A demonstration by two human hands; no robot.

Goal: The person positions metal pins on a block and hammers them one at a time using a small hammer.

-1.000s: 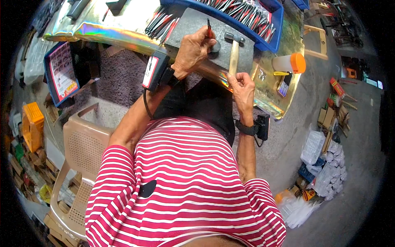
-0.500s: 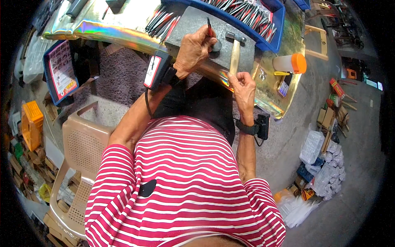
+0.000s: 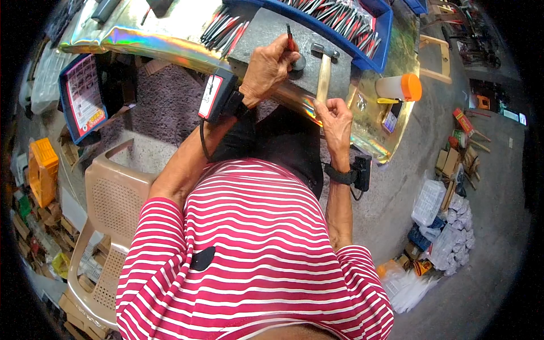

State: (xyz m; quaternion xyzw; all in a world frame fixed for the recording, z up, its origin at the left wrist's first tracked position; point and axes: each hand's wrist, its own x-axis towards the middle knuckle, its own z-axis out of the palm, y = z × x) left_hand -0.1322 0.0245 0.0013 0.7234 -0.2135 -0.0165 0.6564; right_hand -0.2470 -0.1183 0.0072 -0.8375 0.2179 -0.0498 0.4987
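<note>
Red-black sticks (image 3: 224, 35) are piled by the plate (image 3: 258, 35); one stick (image 3: 290, 39) is pinched over it in the left hand (image 3: 265, 72). The hammer (image 3: 323, 76) is gripped by the right hand (image 3: 336, 123). More are kept in the box (image 3: 386, 42); which are done cannot be told.

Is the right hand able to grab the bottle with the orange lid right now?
Probably not yet: the right hand holds the hammer by its handle, so it would likely need to let go first. The bottle is nearby to its right, with nothing tall between.
</note>
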